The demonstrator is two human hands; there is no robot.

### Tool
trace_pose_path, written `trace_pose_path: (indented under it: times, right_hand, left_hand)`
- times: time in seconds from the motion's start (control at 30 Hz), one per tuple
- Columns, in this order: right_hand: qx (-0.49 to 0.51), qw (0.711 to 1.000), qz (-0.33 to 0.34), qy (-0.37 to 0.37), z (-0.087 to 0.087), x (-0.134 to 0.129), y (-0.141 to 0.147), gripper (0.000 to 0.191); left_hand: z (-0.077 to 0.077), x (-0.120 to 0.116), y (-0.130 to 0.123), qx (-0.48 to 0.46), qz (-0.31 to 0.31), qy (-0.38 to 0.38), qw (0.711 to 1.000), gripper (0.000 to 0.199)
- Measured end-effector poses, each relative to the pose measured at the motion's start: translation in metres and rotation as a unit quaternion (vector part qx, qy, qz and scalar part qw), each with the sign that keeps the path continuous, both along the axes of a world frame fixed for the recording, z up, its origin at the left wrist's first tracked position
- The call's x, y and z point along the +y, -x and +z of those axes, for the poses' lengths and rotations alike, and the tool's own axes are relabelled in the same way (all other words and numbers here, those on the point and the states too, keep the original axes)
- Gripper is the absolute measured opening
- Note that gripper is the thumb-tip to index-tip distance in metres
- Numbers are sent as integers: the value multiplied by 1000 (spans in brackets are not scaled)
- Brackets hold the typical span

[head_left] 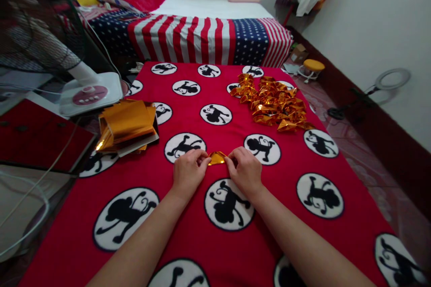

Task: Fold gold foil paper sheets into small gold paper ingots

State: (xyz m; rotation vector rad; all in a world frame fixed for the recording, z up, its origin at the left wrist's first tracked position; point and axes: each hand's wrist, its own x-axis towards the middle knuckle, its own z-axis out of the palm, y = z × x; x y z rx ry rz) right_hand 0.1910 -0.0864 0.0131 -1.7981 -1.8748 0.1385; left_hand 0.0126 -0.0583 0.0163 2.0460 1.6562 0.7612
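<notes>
Forearms (pixel 145 232) between tabletop (pixel 269 204) side edges; left hand (pixel 190 169), right hand (pixel 245 171) pinch 2 ends of foil (pixel 217 158); likely light, slick, creasable; hold there.

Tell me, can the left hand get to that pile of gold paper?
Probably yes: only the red cloth lies between the left hand and the pile of gold paper, though the hand holds a small folded piece.

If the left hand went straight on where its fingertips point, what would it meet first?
The folded gold foil, whose left end the left hand pinches; beyond it, seemingly the right hand, though depth is unclear.
</notes>
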Motion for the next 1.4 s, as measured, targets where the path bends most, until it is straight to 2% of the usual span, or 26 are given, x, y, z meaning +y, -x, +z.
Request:
trace_pose_path:
  times: [0.13, 0.27, 0.37, 0.57, 0.8, 0.97, 1.07, 1.13, 1.27, 1.4]
  right_hand:
    - [0, 1000, 3, 2, 0, -1, 0, 15]
    - [-2, 1000, -13, 17, 3, -1, 3, 4]
    - [-20, 999, -18, 43, 9, 3, 5, 11]
    - [-36, 997, -17, 73, 15, 14, 5, 7]
    - [-36, 994, -46, 87, 21, 14, 8, 11]
    - [-38, 992, -40, 117, 22, 17, 8, 8]
    - [35, 994, -22, 96, 16, 17, 6, 7]
    - [142, 986, -10, 90, 11, 16, 6, 5]
    - [354, 932, 44, 62, 6, 19, 13, 8]
    - [438, 896, 66, 27, 4, 21, 25, 10]
  left_hand:
    - [-1, -1, 0, 6, 2, 4, 1000, 6]
    - [-1, -2, -1, 29, -4, 6, 1000, 12]
    - [0, -3, -2, 42, -13, 6, 999, 11]
    - [-2, -3, -1, 12, -18, 7, 1000, 12]
    - [-1, -2, 0, 5, -13, 15, 1000, 14]
    - [-2, -4, 0, -6, -6, 16, 1000, 13]
    - [-4, -3, 2, -30, -7, 6, 1000, 13]
    - [-5, -1, 4, -64, -5, -2, 998, 14]
    - [-6, 11, 9, -203, -22, 37, 978, 18]
    - [-8, 19, 11, -334, -35, 95, 937, 21]
